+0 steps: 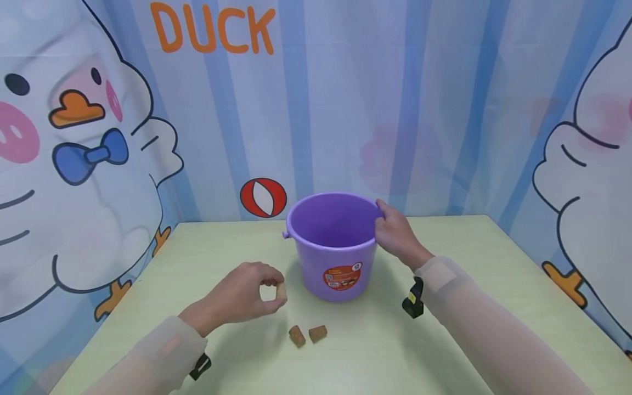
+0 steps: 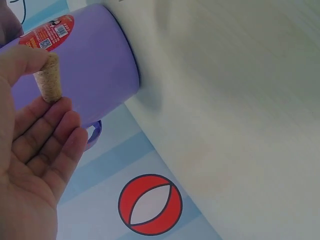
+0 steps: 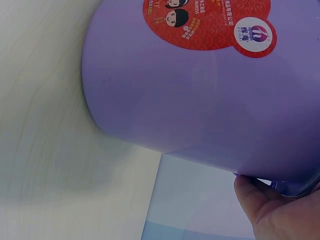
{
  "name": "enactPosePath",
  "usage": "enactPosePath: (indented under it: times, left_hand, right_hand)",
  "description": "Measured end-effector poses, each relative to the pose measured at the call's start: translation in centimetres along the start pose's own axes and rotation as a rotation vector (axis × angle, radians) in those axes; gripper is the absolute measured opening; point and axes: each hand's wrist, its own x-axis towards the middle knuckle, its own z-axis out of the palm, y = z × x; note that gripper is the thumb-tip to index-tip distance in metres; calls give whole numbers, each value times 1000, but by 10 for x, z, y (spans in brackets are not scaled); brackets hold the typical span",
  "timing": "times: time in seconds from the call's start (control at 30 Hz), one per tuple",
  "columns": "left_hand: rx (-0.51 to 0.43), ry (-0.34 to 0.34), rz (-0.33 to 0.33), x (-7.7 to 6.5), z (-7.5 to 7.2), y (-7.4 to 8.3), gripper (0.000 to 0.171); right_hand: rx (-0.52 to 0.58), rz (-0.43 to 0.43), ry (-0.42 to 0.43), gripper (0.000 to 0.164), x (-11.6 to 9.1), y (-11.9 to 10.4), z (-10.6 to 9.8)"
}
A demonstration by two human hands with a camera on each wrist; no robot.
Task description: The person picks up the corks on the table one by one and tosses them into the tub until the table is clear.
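My left hand (image 1: 247,292) pinches a tapered cork stopper (image 2: 49,79) between thumb and fingertips, in front and to the left of a purple bucket (image 1: 332,263). The bucket stands on the table with its mouth up and a red label (image 1: 342,277) facing me. At the bucket's right side, my right hand (image 1: 397,233) grips the rim, thumb on top; its other fingers are partly hidden, and the right wrist view shows them at the rim (image 3: 295,187). Two brown corks, one on the left (image 1: 297,336) and one on the right (image 1: 318,333), lie on the table before the bucket.
The pale table (image 1: 237,241) ends at a blue striped curtain (image 1: 340,109) printed with ducks and a red ball (image 1: 263,197). A small handle lug (image 1: 287,235) juts from the bucket's left side. Black straps (image 1: 413,299) hang at the cuffs.
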Motion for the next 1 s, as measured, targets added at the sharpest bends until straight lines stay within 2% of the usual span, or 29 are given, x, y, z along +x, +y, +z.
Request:
enactPosePath:
  times: [0.27, 0.57, 1.0]
  left_hand:
    - [-17, 43, 18, 5, -2, 4, 11]
    - [-12, 100, 56, 7, -2, 6, 20]
    - [-20, 205, 88, 13, -5, 13, 21]
  right_hand:
    - [-9, 1, -4, 61, -1, -2, 0]
    - [-8, 2, 2, 61, -1, -1, 0]
    - [-3, 4, -1, 61, -1, -2, 0]
